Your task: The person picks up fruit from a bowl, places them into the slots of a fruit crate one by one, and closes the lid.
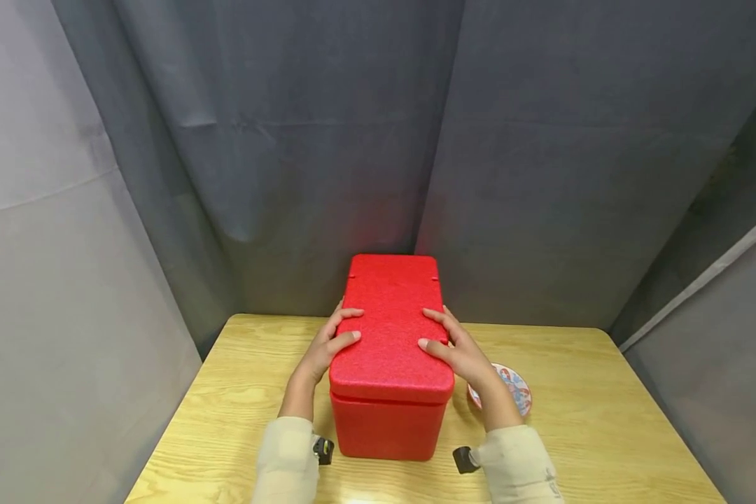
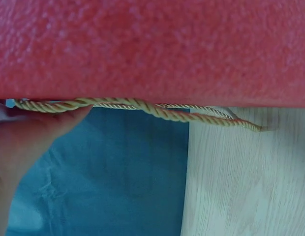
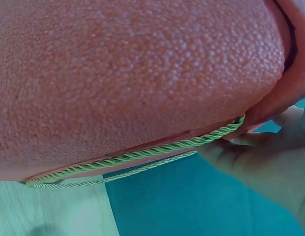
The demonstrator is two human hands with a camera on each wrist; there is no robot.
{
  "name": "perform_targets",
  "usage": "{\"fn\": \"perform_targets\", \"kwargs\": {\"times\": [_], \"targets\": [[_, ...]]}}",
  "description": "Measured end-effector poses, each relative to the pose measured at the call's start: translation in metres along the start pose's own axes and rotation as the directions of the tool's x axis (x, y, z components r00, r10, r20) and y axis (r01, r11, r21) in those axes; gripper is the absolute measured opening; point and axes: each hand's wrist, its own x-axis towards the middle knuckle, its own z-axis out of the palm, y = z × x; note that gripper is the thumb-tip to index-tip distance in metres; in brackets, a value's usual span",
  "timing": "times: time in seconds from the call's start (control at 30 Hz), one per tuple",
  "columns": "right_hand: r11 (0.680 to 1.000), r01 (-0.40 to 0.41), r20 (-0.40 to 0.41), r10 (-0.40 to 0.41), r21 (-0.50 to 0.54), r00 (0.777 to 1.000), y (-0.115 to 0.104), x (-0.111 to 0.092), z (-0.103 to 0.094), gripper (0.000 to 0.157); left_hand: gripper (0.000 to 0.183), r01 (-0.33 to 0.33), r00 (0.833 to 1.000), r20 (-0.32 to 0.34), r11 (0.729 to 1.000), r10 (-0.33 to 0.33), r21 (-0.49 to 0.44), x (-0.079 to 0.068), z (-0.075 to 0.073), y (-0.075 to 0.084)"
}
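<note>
A red foam box (image 1: pixel 390 430) with a red foam lid (image 1: pixel 392 308) stands lengthwise in the middle of the wooden table. My left hand (image 1: pixel 318 355) grips the left edge of the lid, thumb and forefinger on top and other fingers hidden down the side. Opposite it, my right hand (image 1: pixel 465 355) holds the right edge in the same way. A dark gap runs between lid and box at the front. Twisted gold cord shows along the box's side, as a cord (image 2: pixel 167 114) in the left wrist view and a cord (image 3: pixel 157 149) in the right wrist view.
A small patterned plate (image 1: pixel 521 397) lies on the table (image 1: pixel 579 420) to the right of the box, partly covered by my right forearm. Grey curtains (image 1: pixel 315 140) hang behind the table and at both sides. The box's far end is close to the back curtain.
</note>
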Motion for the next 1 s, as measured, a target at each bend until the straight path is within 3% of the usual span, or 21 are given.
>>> {"fn": "perform_targets", "kwargs": {"times": [0.17,0.33,0.4,0.63,0.73,0.9,1.0], "targets": [[1.0,0.007,0.041,-0.007,0.002,0.999,0.022,0.005,-0.001,0.064,0.044,0.02,0.999,-0.026,1.0,-0.02,0.01,-0.008,-0.001,-0.002],[1.0,0.006,0.037,-0.006,0.013,0.999,0.027,0.006,0.0,0.063,0.046,0.045,0.998,-0.035,0.999,-0.045,0.004,-0.01,-0.002,-0.006],[1.0,-0.002,0.026,0.001,0.023,1.0,0.024,0.007,0.0,0.063,0.047,0.056,0.997,-0.044,0.998,-0.056,-0.003,-0.01,-0.004,-0.004],[1.0,-0.007,0.003,0.007,-0.005,1.0,-0.004,0.002,0.004,0.063,0.052,0.096,0.995,-0.027,0.995,-0.096,0.007,-0.015,-0.001,0.025],[1.0,-0.019,0.004,0.019,-0.024,1.0,-0.009,0.0,0.005,0.064,0.054,0.107,0.994,-0.016,0.994,-0.107,0.006,-0.015,-0.001,0.026],[0.999,-0.031,0.016,0.031,0.017,0.999,-0.005,-0.002,0.003,0.066,0.055,0.089,0.996,-0.006,0.995,-0.089,-0.036,-0.011,-0.005,0.004],[1.0,-0.007,0.04,0.006,0.015,0.999,0.011,0.003,-0.001,0.069,0.055,0.063,0.998,-0.015,0.997,-0.063,-0.052,-0.01,-0.007,-0.012]]}}
